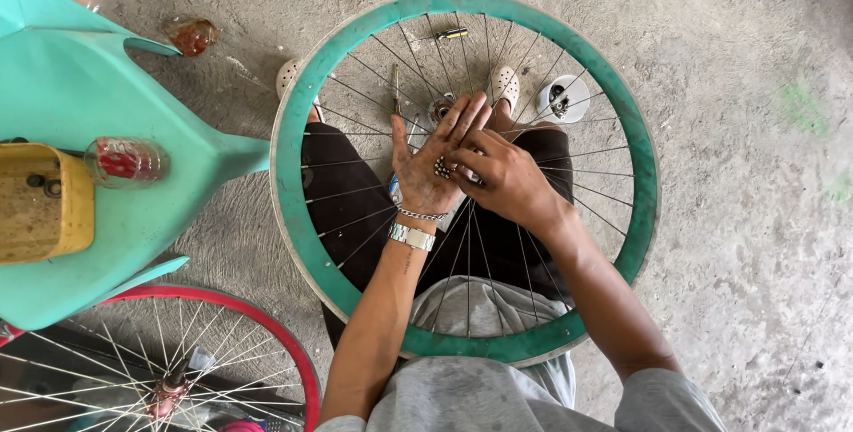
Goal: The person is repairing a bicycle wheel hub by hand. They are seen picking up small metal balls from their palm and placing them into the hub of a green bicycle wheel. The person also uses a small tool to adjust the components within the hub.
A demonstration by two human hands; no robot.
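Grey shirt [484, 396] nearest lens; left hand [433, 161] flat, palm up, fingers apart, cradling bearing balls [442, 167]; right hand [502, 179] fingertips pinched on them; balls small, hard, greasy, roll-prone, best pinched singly; green wheel [306, 121] on lap beneath; white cup [563, 99] at 1 o'clock

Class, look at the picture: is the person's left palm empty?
No, a small cluster of metal balls lies on the open left hand, and the right hand fingers touch them.

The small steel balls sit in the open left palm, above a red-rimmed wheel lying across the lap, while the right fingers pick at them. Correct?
Not quite. The head view shows the wheel across the lap has a teal rim, not red. The small steel balls do sit in the open left hand, with the right hand picking at them.
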